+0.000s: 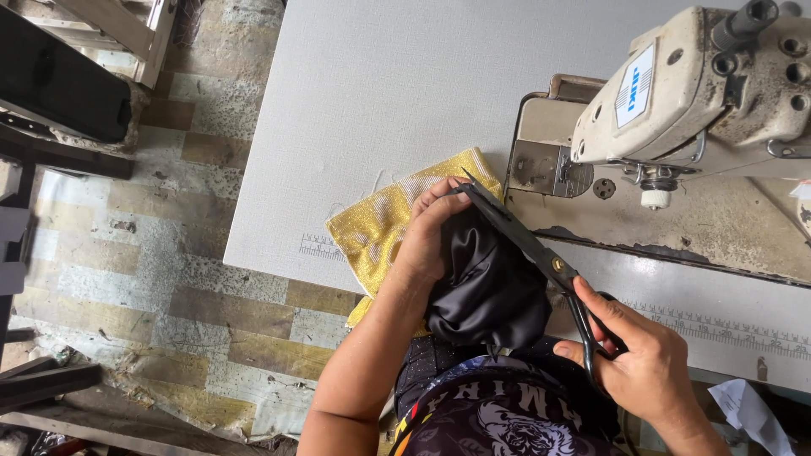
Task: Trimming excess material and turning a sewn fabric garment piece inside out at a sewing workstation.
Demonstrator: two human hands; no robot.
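My left hand (pixel 425 232) fingers pinch the shiny black satin cloth (pixel 490 291) over the glittery gold fabric (pixel 380 224). My right hand (pixel 646 363) fingers grip the long black scissors (pixel 528 241), whose blades point up-left along the cloth edge.

We cannot see the part of the glittery yellow-gold fabric piece (pixel 384 224) that lies under our left hand (pixel 427 236) and the bunched black satin cloth (pixel 490 291). The fingers of our right hand (pixel 646 363) hide the handle loops of the long black scissors (pixel 528 245). The worn cream sewing machine (pixel 701 84) runs off the right edge.
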